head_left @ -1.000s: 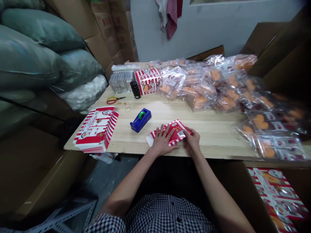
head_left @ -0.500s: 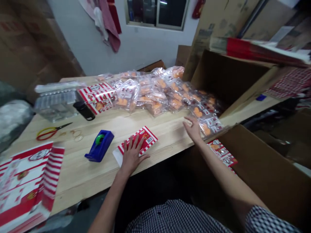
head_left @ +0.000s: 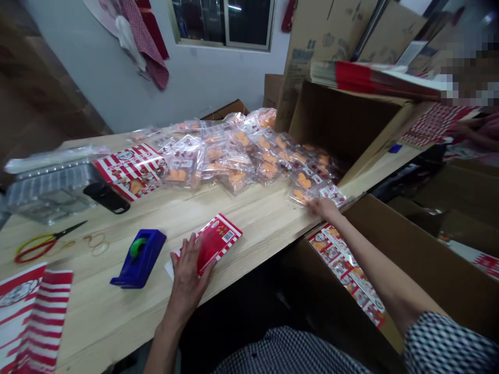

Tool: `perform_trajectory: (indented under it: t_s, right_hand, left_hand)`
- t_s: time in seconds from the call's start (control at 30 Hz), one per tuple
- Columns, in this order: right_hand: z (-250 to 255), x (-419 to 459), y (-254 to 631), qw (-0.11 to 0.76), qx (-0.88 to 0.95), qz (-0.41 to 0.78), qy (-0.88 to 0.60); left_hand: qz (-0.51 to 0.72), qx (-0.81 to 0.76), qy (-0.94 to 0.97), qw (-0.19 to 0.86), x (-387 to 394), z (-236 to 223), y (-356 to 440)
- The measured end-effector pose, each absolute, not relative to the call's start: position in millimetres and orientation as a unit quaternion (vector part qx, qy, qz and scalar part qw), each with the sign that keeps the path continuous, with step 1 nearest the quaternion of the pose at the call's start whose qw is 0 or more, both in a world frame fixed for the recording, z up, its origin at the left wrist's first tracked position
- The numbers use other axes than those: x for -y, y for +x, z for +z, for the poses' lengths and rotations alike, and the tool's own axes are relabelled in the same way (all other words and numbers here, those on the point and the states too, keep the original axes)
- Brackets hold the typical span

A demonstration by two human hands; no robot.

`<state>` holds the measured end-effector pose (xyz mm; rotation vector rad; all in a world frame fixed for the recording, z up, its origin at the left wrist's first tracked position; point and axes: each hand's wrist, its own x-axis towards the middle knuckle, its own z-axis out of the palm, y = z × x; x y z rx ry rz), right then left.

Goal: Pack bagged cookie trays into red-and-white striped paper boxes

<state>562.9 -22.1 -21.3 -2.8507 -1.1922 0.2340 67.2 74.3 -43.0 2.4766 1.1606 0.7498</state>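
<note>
My left hand (head_left: 186, 278) lies open, fingers apart, pinning a flat red-and-white striped card carton (head_left: 220, 241) on the pale wooden table (head_left: 257, 221), lower centre of frame; right hand (head_left: 323, 209) touches a clear plastic bag of orange heart-shaped biscuits (head_left: 300, 193), right of centre; can't tell if it's clamped.

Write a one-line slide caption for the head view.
Left hand on a red-striped card, right hand at clear bags of orange shapes on a wooden table.
</note>
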Motion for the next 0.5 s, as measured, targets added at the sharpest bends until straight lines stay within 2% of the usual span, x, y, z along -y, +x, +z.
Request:
perform_trajectory:
  t_s: [0.17,0.5]
  right_hand:
    - [-1.5,40.6,582.3,0.07,0.355,0.056,-0.931]
    - [26.2,40.8,647.8,0.183,0.284,0.054,-0.94]
  left_hand:
    - [0.269,-0.399,0.855,0.194,-72.3,-36.3,72.7]
    - [0.318,-0.37,0.849,0.203,-73.2,-42.8,58.9]
